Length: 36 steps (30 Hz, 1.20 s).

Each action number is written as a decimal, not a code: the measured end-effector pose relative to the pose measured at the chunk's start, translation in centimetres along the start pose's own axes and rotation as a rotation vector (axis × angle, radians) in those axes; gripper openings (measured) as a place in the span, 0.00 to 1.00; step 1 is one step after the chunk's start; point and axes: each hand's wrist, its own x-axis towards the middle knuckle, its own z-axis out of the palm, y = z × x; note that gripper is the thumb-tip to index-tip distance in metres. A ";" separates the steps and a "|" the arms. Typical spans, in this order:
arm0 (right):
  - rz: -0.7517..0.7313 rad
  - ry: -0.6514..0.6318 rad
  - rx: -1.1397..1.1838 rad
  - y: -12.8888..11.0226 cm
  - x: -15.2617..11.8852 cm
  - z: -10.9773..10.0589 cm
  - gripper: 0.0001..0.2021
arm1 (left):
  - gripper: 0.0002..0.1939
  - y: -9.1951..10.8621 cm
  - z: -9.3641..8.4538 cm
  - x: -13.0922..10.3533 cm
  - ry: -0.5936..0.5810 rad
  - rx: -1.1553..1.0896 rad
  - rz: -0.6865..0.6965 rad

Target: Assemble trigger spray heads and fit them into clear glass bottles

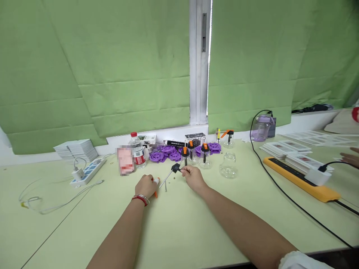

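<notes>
My right hand (pixel 193 177) pinches a black cap-like part (pixel 175 168), which is tilted above the table. A thin pale rod (pixel 165 180) slants down and left from that part, toward my left hand. My left hand (pixel 145 185) is closed around a white and orange piece (pixel 156 181), most of which the fingers hide. A small metal pin or screw (pixel 165 186) and a few tiny bits lie on the table between my hands. Just beyond my right hand stand glass jars with black and orange tops (pixel 205 158). An open glass jar (pixel 228 166) is to their right.
Purple plastic wheels (pixel 159 155) are heaped at the back beside a red-capped bottle (pixel 138 151). At left are a white power strip (pixel 88 172) and cables. A yellow power strip (pixel 303 179), a black cord and card stacks lie right, near another person's hand (pixel 350 157).
</notes>
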 end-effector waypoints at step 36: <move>-0.074 0.038 -0.419 -8.0 -3.0 -0.4 0.20 | 0.38 3.4 -4.6 -3.9 -0.056 -1.065 0.536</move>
